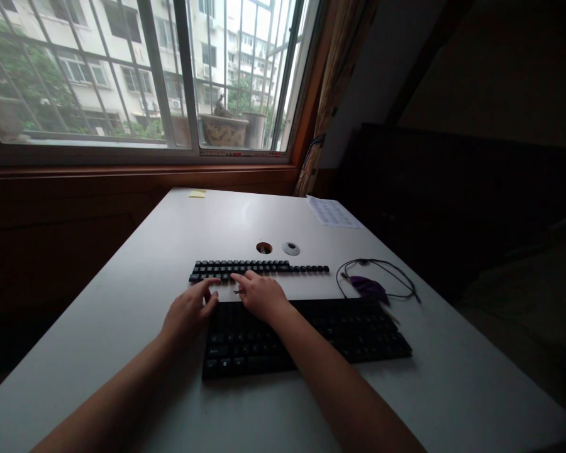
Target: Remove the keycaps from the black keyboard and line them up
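Observation:
A black keyboard (358, 333) lies on the white table, its upper part missing some keycaps as far as the dim light shows. Beyond it, loose black keycaps (245, 267) are lined up in rows. My left hand (188, 309) is at the left end of the nearest row, index fingertip at the keycaps, thumb held apart from it. Beside it, my right hand (261, 294) reaches over the keyboard with its index finger stretched to a keycap in the same row. A small, thin purplish thing (238, 291) sticks out under its curled fingers; its kind is unclear.
Right of the rows lie a coiled black cable (405, 277) and a purple cloth-like piece (368, 288). Farther back are a round cable hole (264, 248), its grey cover (291, 249), a printed sheet (334, 212) and yellow sticky notes (197, 194). A barred window stands behind.

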Tool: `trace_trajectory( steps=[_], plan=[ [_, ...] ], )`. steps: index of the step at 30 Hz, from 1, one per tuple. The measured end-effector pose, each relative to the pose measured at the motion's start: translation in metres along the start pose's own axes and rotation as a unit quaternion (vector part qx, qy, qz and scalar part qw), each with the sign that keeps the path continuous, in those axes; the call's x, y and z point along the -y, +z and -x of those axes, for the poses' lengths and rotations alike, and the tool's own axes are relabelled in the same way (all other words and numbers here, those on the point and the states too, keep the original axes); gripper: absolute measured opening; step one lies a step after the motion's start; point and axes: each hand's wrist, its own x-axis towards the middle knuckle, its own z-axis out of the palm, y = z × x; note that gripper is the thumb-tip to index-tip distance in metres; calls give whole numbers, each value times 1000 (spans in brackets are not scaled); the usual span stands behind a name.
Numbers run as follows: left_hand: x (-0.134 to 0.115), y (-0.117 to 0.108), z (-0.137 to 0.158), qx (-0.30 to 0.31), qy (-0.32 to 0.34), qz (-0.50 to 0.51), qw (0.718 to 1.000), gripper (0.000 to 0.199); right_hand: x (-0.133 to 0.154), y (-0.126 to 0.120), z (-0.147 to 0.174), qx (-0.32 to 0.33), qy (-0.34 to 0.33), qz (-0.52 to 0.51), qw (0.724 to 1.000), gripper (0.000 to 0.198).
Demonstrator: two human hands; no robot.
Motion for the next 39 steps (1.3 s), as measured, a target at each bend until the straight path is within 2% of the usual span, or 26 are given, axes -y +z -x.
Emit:
trace_trajectory(
  steps=[5, 10, 17, 25, 33, 39],
  plan=[
    [-8, 2, 1, 42, -1, -104, 994, 43, 0, 1, 0, -6, 0, -4, 1000, 47],
    [-15, 5, -1, 55, -33, -143, 988, 47, -2, 3, 1, -16, -2, -9, 1000, 47],
    [-25, 2, -5, 75, -75, -162, 981, 48, -1, 4, 0, -9, 2, -15, 1000, 46],
    [-23, 6, -5, 74, -79, -191, 976, 54, -3, 4, 1, -8, 7, -21, 1000, 48],
    [-25, -3, -10, 114, -54, -144, 981, 52, -2, 4, 1, -5, 12, -27, 1000, 47],
    [-29, 5, -9, 66, -57, -164, 983, 48, -3, 2, 2, 1, 13, -33, 999, 48]
  ],
)
